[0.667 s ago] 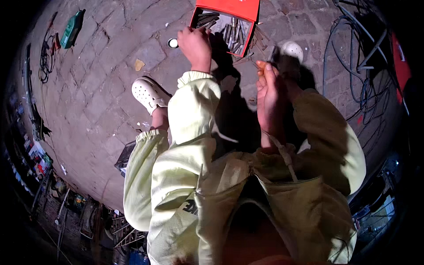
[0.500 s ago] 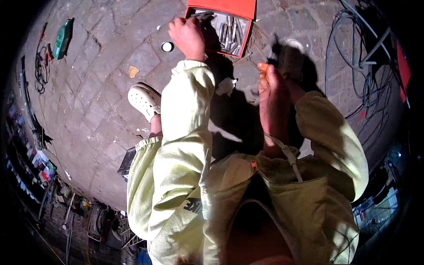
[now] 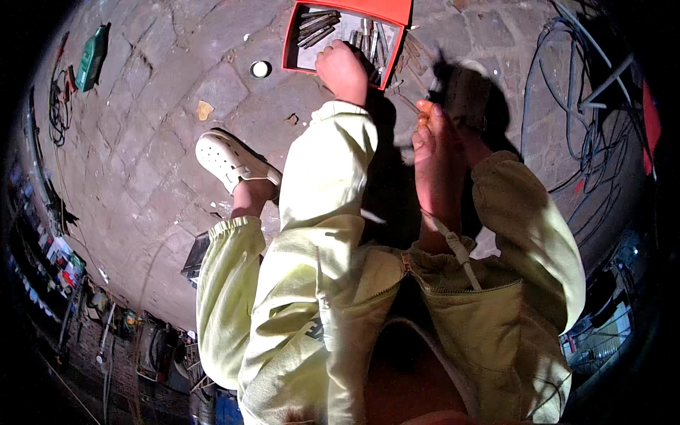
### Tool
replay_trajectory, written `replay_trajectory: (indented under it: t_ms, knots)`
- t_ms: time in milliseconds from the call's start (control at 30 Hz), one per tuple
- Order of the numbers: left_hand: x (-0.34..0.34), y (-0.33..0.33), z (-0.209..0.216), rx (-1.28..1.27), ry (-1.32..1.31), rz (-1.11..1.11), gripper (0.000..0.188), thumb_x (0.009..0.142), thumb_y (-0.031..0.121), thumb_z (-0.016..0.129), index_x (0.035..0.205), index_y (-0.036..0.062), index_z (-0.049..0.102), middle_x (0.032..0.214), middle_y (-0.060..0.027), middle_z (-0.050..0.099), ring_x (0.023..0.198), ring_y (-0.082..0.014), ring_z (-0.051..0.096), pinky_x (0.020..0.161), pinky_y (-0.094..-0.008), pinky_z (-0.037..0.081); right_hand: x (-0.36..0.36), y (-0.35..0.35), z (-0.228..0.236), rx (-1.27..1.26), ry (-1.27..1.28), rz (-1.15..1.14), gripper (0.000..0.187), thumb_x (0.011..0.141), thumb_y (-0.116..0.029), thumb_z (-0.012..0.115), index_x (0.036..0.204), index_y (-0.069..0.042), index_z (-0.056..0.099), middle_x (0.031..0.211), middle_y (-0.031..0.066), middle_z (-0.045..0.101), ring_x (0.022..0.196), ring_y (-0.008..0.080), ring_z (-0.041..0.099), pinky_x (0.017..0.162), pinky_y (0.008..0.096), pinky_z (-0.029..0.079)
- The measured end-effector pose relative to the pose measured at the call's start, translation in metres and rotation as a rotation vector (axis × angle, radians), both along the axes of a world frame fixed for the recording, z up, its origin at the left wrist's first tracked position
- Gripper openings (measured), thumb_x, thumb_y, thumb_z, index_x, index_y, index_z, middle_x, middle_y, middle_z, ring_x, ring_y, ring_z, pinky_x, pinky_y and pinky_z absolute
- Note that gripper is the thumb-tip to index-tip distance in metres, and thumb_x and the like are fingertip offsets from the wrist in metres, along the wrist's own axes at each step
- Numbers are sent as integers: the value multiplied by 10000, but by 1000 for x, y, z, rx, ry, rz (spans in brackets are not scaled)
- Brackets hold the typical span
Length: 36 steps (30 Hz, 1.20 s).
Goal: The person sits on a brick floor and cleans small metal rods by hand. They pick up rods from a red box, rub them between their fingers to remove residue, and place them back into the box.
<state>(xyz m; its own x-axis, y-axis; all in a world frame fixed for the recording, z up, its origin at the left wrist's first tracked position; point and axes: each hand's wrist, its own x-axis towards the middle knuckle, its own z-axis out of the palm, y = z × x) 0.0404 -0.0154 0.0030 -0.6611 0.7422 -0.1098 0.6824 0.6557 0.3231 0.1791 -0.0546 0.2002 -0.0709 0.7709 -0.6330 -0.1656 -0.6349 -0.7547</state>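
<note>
An open red box (image 3: 292, 57) with a pale lining stands on the floor at the top. Dark drill-bit-like rods (image 3: 316, 28) lie together in its left part, and silvery ones (image 3: 373, 42) lie to the right. Over the box's near wall reaches my left hand (image 3: 343, 69), fingers curled down and pressed together inside. Its fingertips are hidden, so anything in them does not show. My right hand (image 3: 435, 134) is closed in front of my right shoe (image 3: 467, 95). A thin rod (image 3: 407, 102) sticks out from its fingertips, partly in shadow.
A small round white-topped cap (image 3: 260, 69) lies left of the box, with a green bottle (image 3: 92, 58) farther left. Dark cables and hoses (image 3: 588, 127) coil at the right. Several thin rods (image 3: 414, 57) lie beside the box. My left shoe (image 3: 227, 157) stands on the stone floor.
My left hand has moved right and nearer, from the box's left corner to its middle front wall, uncovering the dark rods. My right hand has hardly moved. My left shoe has shifted slightly.
</note>
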Motion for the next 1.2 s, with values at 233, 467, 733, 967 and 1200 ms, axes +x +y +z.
replay_trajectory:
  t_ms: [233,467,733,967,1200]
  knots:
    - [-19,-2,32,-49,-358,125,219,728,229,701,830,35,704,823,-188,665,794,-346,648,725,-411,508,-3,-6,-50,23,-186,11,262,951,-212,483,1045,-23,638,864,12,580,763,56,476,676,201,364]
    - [-69,-116,96,722,-609,751,170,806,86,675,904,-45,628,725,-32,602,648,-105,526,613,-252,439,-125,-39,-111,526,-328,520,280,916,-221,529,1116,-39,604,869,157,652,775,242,644,682,390,487]
    - [-88,-194,90,920,-828,1095,108,864,90,643,900,9,583,769,12,523,715,-78,455,666,-218,381,-206,-29,-141,972,-929,1292,294,864,-234,560,1111,-75,540,691,128,649,662,330,650,568,453,505]
    - [-89,-202,73,885,-941,1163,113,862,143,659,930,66,611,807,40,576,711,-51,488,609,-189,348,-217,-34,-186,1050,-1069,1306,225,845,-232,583,930,-23,573,632,147,626,591,335,628,520,446,477]
    - [-95,-208,73,905,-953,1170,122,860,160,663,930,75,609,810,38,592,720,-54,511,620,-200,358,-217,-34,-178,622,-563,973,267,879,-196,562,1056,0,605,736,132,660,654,242,660,588,365,497]
